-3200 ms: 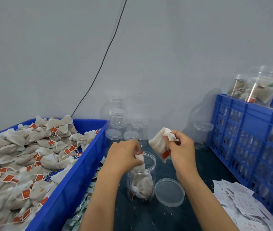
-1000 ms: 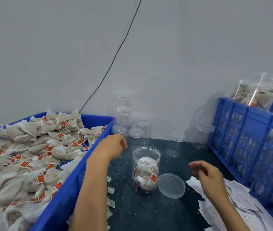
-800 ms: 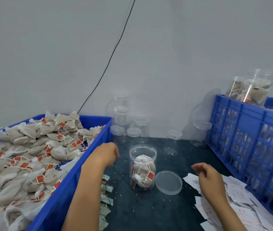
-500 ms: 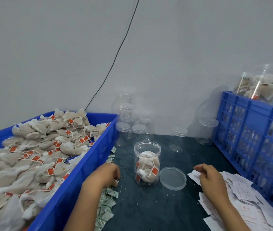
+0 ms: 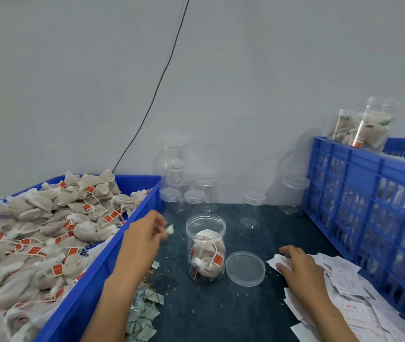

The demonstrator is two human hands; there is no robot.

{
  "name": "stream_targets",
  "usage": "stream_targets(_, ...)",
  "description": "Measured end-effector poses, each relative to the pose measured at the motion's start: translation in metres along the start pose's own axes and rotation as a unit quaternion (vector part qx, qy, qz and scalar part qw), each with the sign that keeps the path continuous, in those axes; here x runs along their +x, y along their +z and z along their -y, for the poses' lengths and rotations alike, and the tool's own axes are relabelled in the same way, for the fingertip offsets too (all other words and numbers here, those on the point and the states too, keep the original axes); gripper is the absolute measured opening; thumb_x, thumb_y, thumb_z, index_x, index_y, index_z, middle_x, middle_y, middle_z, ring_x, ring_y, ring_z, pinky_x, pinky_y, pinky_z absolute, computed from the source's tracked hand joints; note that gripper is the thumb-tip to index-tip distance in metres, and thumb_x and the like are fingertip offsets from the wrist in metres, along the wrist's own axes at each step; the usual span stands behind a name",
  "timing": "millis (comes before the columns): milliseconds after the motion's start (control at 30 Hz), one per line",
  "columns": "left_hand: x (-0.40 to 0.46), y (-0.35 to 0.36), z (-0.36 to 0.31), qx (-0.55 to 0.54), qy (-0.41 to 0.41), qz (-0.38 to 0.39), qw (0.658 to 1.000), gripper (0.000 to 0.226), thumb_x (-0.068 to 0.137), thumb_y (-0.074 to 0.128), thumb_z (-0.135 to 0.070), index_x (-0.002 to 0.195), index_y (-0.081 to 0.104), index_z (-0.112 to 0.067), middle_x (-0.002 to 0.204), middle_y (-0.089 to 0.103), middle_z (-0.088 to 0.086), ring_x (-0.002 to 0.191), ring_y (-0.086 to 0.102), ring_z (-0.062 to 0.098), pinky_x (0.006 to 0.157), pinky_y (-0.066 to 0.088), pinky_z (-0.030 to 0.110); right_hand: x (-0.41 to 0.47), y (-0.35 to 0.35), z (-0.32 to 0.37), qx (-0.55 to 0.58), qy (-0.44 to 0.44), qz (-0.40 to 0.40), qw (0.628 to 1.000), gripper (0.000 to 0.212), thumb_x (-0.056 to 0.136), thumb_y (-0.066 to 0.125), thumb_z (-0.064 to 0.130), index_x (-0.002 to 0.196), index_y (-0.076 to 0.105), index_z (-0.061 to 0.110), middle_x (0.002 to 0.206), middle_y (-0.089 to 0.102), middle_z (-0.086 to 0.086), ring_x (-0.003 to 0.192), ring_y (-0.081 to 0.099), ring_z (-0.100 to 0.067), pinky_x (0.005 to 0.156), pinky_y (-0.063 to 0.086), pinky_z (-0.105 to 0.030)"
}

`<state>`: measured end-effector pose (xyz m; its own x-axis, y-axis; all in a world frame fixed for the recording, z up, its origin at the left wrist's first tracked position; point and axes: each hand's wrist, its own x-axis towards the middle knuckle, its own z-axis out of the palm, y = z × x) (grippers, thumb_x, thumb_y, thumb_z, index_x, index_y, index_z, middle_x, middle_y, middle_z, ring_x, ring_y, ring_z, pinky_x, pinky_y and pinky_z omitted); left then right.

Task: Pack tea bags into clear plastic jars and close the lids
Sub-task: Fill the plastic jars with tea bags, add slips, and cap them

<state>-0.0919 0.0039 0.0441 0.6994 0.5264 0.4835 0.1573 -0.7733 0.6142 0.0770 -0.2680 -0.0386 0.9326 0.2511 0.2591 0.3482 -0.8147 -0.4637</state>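
Pinched between my left hand's (image 5: pixel 144 233) fingertips is a small green-and-white packet (image 5: pixel 170 229), held just left of the open jar (image 5: pixel 206 248) and level with its mouth. My right hand (image 5: pixel 299 269) rests flat on paper slips (image 5: pixel 349 287) right of the jar, fingers relaxed, holding nothing. Between jar and right hand lies the lid (image 5: pixel 245 268). My left hand is nearer.

Clear glossy plastic jar (image 5: pixel 206 245), matt cloth tea bags (image 5: pixel 48 218)
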Motion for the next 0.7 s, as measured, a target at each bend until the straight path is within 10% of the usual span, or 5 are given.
stream_targets(300, 0.038, 0.021, -0.083, 0.115, 0.124, 0.12, 0.978, 0.015, 0.086, 0.06, 0.002, 0.094, 0.064, -0.01, 0.094, 0.067, 0.004, 0.091, 0.063, 0.019, 0.083, 0.05, 0.032, -0.001, 0.0, 0.002, -0.068, -0.017, 0.003, 0.998, 0.029, 0.092, 0.055, 0.047, 0.113, 0.059, 0.027, 0.121, 0.054, 0.009, 0.115, 0.049, -0.016, 0.092, 0.038, -0.033)
stream_targets(700, 0.053, 0.052, -0.097, 0.269, 0.085, 0.273, 0.919, 0.024, 0.085, 0.052, 0.001, 0.102, 0.069, 0.003, 0.109, 0.066, 0.022, 0.102, 0.063, 0.036, 0.087, 0.049, 0.037, -0.001, 0.002, 0.006, -0.101, -0.018, -0.036, 0.994, 0.027, 0.102, 0.038, 0.033, 0.095, 0.061, 0.021, 0.106, 0.062, 0.006, 0.095, 0.06, -0.016, 0.078, 0.043, -0.028)
